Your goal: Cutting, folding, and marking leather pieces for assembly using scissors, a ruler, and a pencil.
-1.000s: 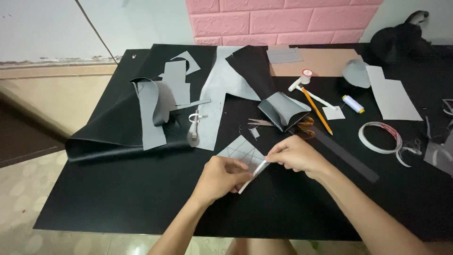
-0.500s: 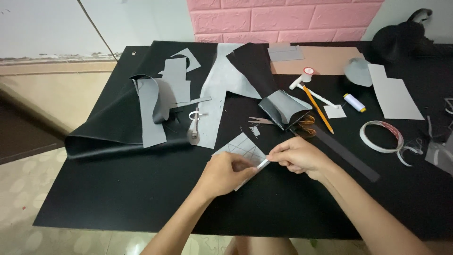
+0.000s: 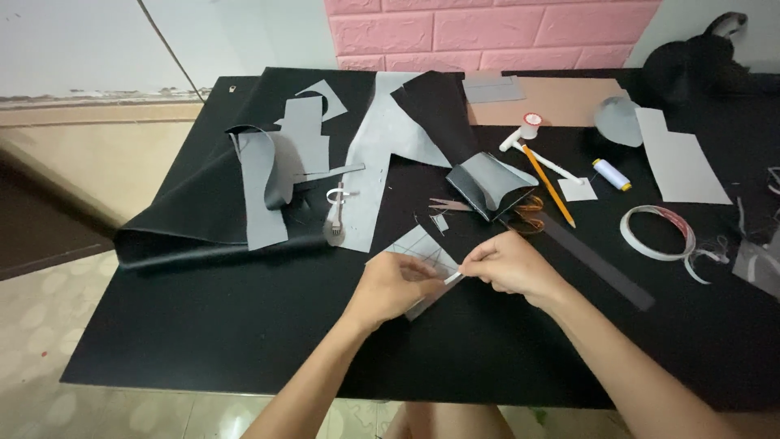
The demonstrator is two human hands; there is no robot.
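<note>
Grey patterned sheet is lying flat near the middle of the black surface, pale with thin crossing lines, partly covered by the left hand. Both hands are pinching a small white strip at its edge, the right hand gripping from the other side.

One head-worn camera looks steeply down and forward across the black bench toward its far edge at the pink brick wall, close above the near edge.
</note>
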